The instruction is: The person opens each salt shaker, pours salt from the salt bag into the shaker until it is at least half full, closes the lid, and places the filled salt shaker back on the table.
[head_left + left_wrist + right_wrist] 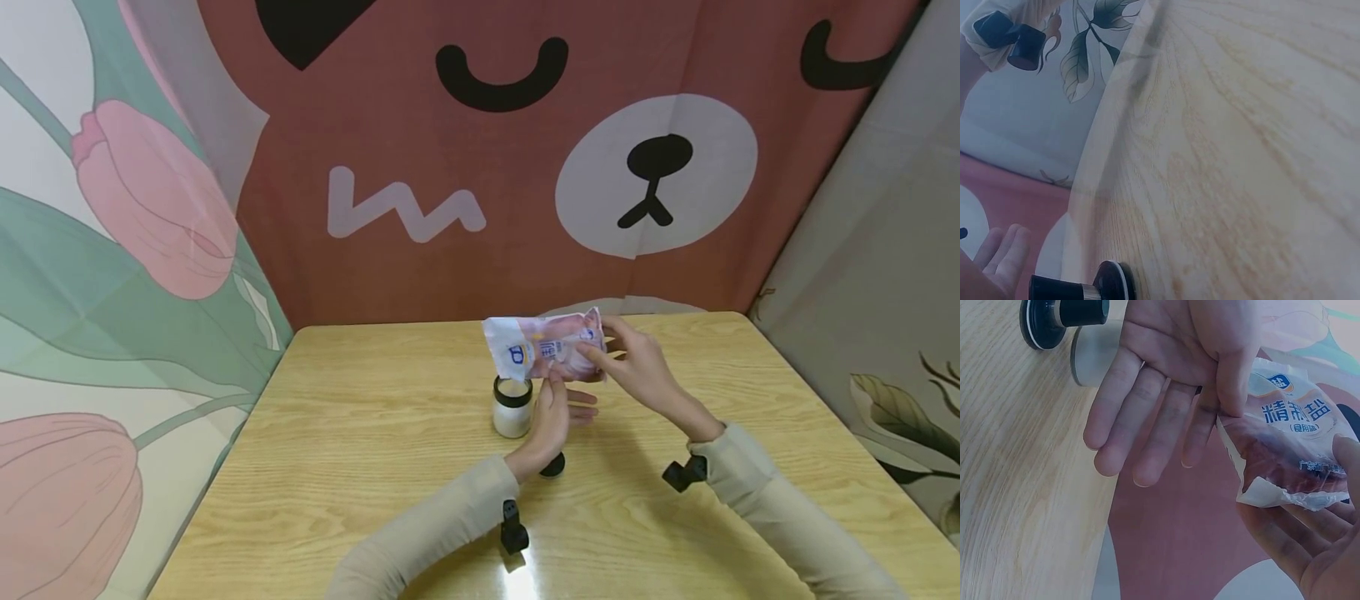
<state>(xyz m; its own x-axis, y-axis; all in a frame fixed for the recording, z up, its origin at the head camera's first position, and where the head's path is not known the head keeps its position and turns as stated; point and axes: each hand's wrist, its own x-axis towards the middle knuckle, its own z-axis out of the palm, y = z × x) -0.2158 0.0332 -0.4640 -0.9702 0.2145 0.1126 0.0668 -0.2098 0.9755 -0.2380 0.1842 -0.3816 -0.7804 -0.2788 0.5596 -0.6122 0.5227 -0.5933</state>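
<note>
A pink and white printed bag (555, 343) is held tilted over a white jar with a black rim (512, 417). My right hand (637, 367) pinches the bag's right end between thumb and fingers; the right wrist view shows the same bag (1294, 434) and right hand (1329, 550). My left hand (551, 421) is beside the jar, its thumb touching the bag's lower edge and its other fingers extended with the palm showing (1166, 381). Whether anything leaves the bag cannot be seen.
A black lid-like object (553, 466) lies on the wooden table (360, 467) near my left wrist, partly hidden by it. Behind the table hangs a red cloth with a bear face (420, 275); printed cloths hang at both sides.
</note>
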